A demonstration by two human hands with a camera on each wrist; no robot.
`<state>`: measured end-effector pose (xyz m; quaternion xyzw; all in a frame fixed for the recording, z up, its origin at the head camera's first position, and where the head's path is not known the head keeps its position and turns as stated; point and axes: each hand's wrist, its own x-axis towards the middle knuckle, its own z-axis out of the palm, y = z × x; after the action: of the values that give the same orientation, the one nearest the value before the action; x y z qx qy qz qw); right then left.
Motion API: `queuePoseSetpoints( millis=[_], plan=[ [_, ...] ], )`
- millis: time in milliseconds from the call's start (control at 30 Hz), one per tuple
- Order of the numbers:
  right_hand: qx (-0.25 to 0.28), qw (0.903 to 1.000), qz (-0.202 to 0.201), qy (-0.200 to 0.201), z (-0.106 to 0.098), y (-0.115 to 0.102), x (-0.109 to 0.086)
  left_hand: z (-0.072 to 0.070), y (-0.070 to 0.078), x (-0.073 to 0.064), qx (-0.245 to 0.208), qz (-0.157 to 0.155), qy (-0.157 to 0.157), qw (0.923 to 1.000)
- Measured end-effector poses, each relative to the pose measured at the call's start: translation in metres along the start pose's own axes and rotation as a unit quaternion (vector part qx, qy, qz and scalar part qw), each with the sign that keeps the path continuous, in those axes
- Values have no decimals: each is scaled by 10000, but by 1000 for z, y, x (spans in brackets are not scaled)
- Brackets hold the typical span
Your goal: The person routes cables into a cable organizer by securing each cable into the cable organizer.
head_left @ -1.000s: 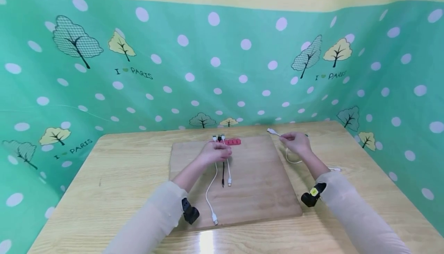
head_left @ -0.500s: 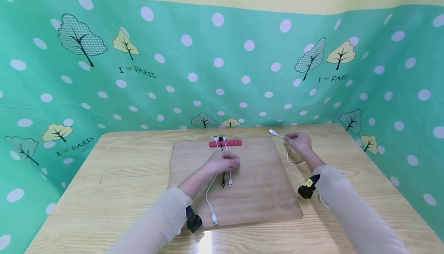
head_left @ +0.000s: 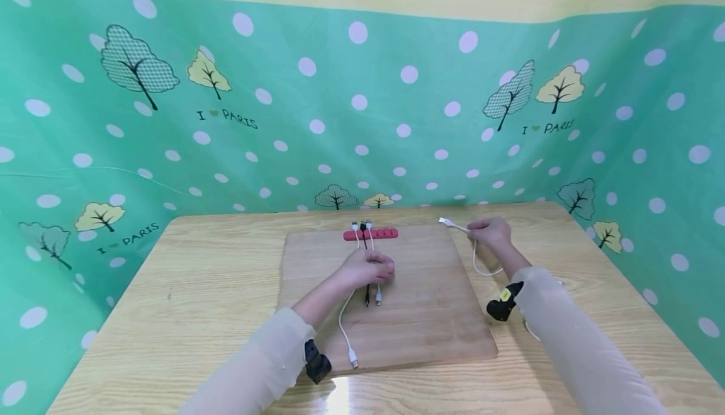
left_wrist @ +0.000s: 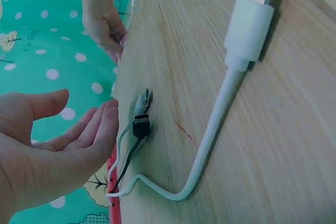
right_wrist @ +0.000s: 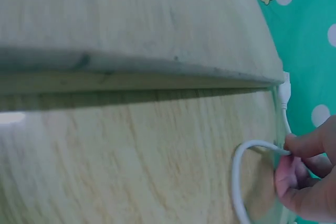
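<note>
My right hand (head_left: 493, 233) pinches a white USB cable (right_wrist: 285, 90) between thumb and fingers, just past the board's far right corner. The cable's plug points left, and its cord loops down onto the table. My left hand (head_left: 368, 268) hovers over the wooden board (head_left: 430, 320), thumb apart from the fingers, holding nothing. Beyond it, a red cable clip strip (head_left: 387, 233) lies along the board's back edge. Two white cables and a black cable (left_wrist: 140, 127) are seated in its left slots. The longer white cable (left_wrist: 210, 135) runs toward the board's front; my left hand partly hides all three.
The board lies on a light wood table (head_left: 215, 289), its thick edge (right_wrist: 157, 66) raised above the tabletop. A green dotted curtain (head_left: 362, 125) hangs behind the table and along the sides. More white cord (head_left: 531, 330) shows beside the right sleeve.
My left hand has drawn back from the red clip strip toward the middle of the board and slightly right. My right hand still pinches the white USB cable, having shifted slightly right.
</note>
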<state>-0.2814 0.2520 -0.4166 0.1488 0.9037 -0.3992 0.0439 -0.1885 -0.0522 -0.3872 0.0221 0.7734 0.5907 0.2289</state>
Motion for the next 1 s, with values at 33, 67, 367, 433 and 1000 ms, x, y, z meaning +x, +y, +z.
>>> queuePoseSetpoints(
  millis=[33, 67, 367, 433, 1000],
  plan=[
    [21, 10000, 41, -47, -1, 0, -1, 0, 0, 0, -3, -4, 2, 10000],
    [-35, 9999, 48, -108, -2, 0, -2, 1, 0, 0, 0, -13, 6, 10000],
    [601, 9932, 125, -988, -12, -5, -10, 3, -2, 1, 107, 12, -111, 9999],
    [1136, 9858, 228, -1218, -13, -7, -12, 3, -2, 0, 106, -12, -122, 9999],
    [2643, 9202, 519, -2840, -6, -25, -29, 9, 6, 1, 218, 0, -147, 9997]
  ],
)
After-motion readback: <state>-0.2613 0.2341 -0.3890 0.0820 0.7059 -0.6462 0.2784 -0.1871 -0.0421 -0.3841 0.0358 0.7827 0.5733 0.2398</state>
